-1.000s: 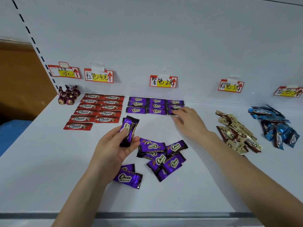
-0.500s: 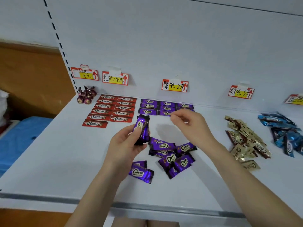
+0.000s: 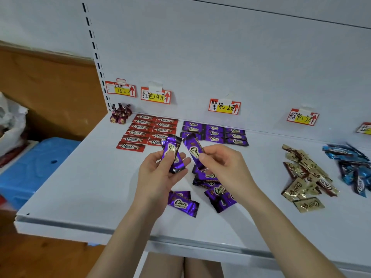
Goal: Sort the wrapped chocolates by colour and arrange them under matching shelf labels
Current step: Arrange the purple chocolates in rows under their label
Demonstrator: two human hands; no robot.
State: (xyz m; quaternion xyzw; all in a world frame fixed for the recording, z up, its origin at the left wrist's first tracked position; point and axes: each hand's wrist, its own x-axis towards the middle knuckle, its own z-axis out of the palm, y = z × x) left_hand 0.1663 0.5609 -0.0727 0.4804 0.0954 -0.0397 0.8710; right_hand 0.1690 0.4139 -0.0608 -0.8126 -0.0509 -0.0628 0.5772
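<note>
My left hand (image 3: 158, 173) holds a small stack of purple chocolates (image 3: 172, 155) upright above the shelf. My right hand (image 3: 224, 167) pinches a single purple chocolate (image 3: 194, 150) just beside that stack. Under both hands lies a loose heap of purple chocolates (image 3: 212, 187), with one more (image 3: 183, 203) near the front. A tidy purple grid (image 3: 214, 133) sits under the purple label (image 3: 224, 106). Red chocolates (image 3: 148, 131) lie in rows under the red label (image 3: 156, 95).
Dark red twist-wrapped sweets (image 3: 121, 114) stand at the far left under a label (image 3: 120, 89). A gold pile (image 3: 305, 177) lies below its label (image 3: 302, 117), a blue pile (image 3: 353, 167) at the right. The white shelf's front edge (image 3: 140, 235) is near. A blue crate (image 3: 34, 167) is left.
My right hand drew back from the purple grid to the left hand's stack and now holds one purple chocolate from it. The camera view shifted left.
</note>
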